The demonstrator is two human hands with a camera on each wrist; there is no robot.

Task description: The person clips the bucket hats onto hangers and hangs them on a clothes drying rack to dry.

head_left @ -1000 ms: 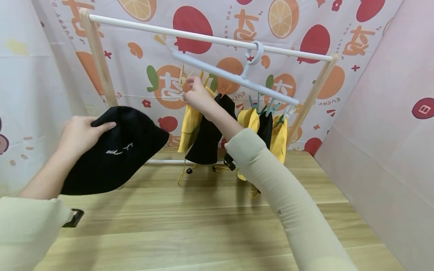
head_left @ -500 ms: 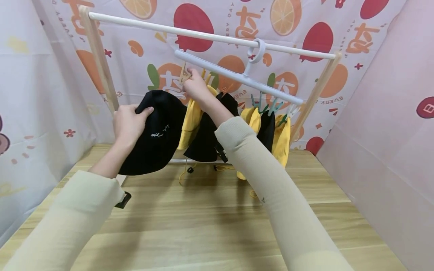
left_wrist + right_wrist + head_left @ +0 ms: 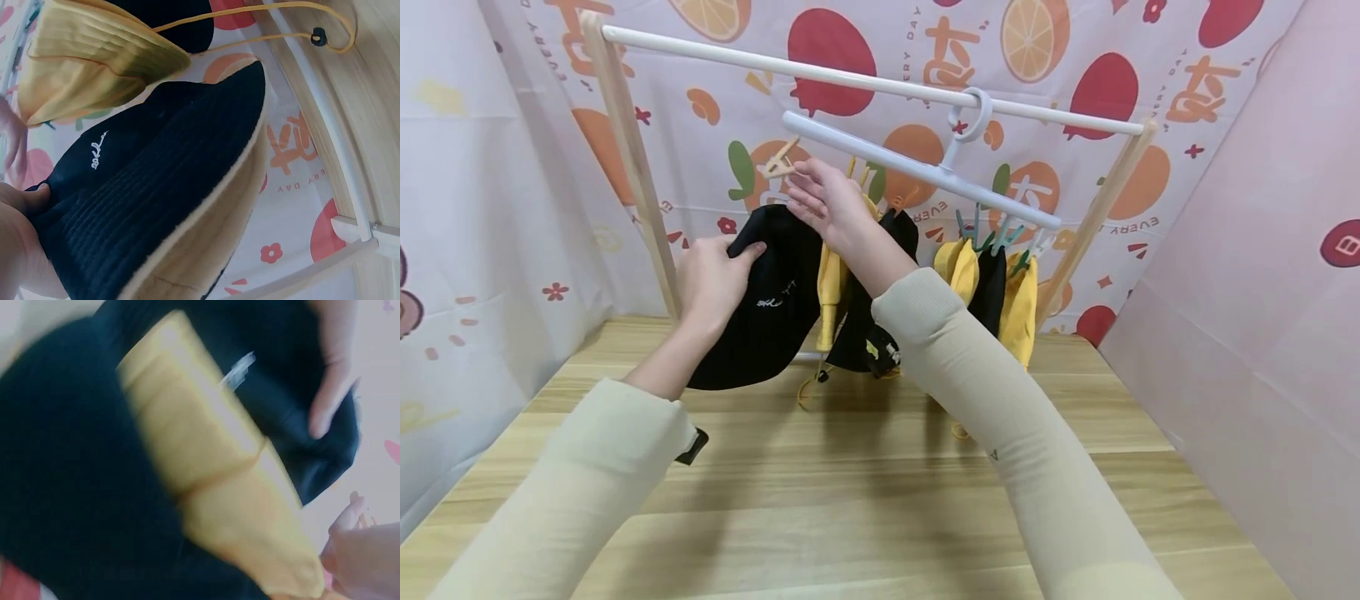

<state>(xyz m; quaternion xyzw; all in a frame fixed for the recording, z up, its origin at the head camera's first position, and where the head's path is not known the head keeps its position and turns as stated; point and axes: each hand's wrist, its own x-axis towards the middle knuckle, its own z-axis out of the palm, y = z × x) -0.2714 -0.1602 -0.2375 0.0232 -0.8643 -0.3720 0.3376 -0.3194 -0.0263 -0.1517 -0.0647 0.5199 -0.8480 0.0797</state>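
My left hand (image 3: 711,279) grips the crown of a black bucket hat (image 3: 771,308) between thumb and fingers. White stitched lettering marks its side; the left wrist view shows a cream lining (image 3: 206,237) inside the brim. My right hand (image 3: 835,204) is raised under the hanger's left end, fingers extended, fingertips right at a beige clothes peg (image 3: 780,162) that tilts to the left. Directly beside the held hat hangs a yellow bucket hat (image 3: 830,292) with a cord, and behind it another black hat (image 3: 857,333). The right wrist view is blurred by these hats.
A pale hanger (image 3: 917,171) slopes down to the right from the white rod (image 3: 872,82) of a wooden rack. Yellow hats (image 3: 1018,308) and a black one (image 3: 990,292) hang from coloured pegs at its right. Below lies a wood-grain tabletop (image 3: 820,500); printed curtains (image 3: 1247,292) surround it.
My left hand has carried the black hat right, up against the hanging yellow hat. The right hand's fingers have straightened, the beige peg has swung left, and the yellow hat has turned.
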